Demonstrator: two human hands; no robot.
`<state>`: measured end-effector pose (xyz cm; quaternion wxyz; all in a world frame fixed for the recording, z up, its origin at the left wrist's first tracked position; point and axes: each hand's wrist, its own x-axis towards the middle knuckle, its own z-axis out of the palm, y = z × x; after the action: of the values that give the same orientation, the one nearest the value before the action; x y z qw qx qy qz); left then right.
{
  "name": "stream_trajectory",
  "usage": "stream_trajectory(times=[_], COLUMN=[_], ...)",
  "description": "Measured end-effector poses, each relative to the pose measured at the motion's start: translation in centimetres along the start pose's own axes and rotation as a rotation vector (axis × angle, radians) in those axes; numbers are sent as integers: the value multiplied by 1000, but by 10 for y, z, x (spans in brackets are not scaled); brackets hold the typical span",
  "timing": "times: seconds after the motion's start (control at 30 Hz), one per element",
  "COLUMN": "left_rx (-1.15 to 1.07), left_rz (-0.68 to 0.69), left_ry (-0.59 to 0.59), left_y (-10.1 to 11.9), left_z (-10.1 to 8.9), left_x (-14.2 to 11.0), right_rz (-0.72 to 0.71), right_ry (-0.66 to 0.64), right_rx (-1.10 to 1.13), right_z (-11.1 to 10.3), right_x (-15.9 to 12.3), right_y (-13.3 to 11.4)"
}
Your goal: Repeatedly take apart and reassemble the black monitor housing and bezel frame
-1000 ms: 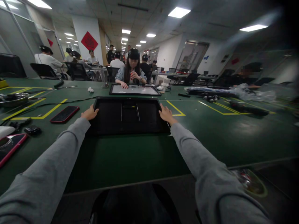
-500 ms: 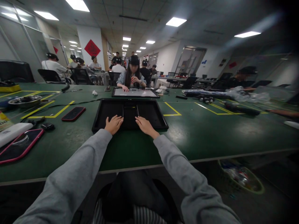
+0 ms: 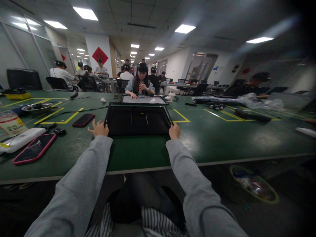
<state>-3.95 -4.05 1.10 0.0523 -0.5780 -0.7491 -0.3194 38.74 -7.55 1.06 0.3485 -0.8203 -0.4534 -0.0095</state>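
In front of me on the green table is a black, shallow rectangular casing (image 3: pixel 120 121), like the back shell of a monitor, with two thin upright strips inside. Its far edge looks slightly raised. My left hand (image 3: pixel 99 128) is at the casing's left edge, its fingers spread and its thumb side against the rim. Closed round the right edge near the front corner is my right hand (image 3: pixel 174 131); part of its fingers is hidden behind the rim. Just beyond the casing lies a framed grey panel (image 3: pixel 158 99).
Across the table (image 3: pixel 222 141) a person (image 3: pixel 139 84) has a hand on the grey panel. To my left are phones (image 3: pixel 83 120), a bottle (image 3: pixel 12 123) and a metal bowl (image 3: pixel 37 107). Plastic wrapping (image 3: pixel 256 100) and a black tool (image 3: pixel 251 115) lie right. A basket (image 3: pixel 251 186) stands below.
Both hands have moved apart, from the inner strips to the casing's left and right edges. My right hand has closed on the rim, and the casing's far side has tipped up slightly.
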Motion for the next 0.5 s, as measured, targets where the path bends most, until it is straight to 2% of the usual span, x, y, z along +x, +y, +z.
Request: stream_trajectory(times=[0.13,0.27,0.37,0.5], left_rx=[-8,-27,-8,-32], left_rz=[23,22,37,45], left_ry=[82,141,134,4], left_y=[9,13,10,-1], left_z=[-18,-25,-19,0], left_x=[-1,-3,-5,0], right_rz=[-97,-172,-145,-83], right_ry=[147,204,183,71], right_rx=[95,144,127,92], right_z=[-4,-6,-3,5], right_x=[0,1,2,5], right_y=[-4,-4,-2,5])
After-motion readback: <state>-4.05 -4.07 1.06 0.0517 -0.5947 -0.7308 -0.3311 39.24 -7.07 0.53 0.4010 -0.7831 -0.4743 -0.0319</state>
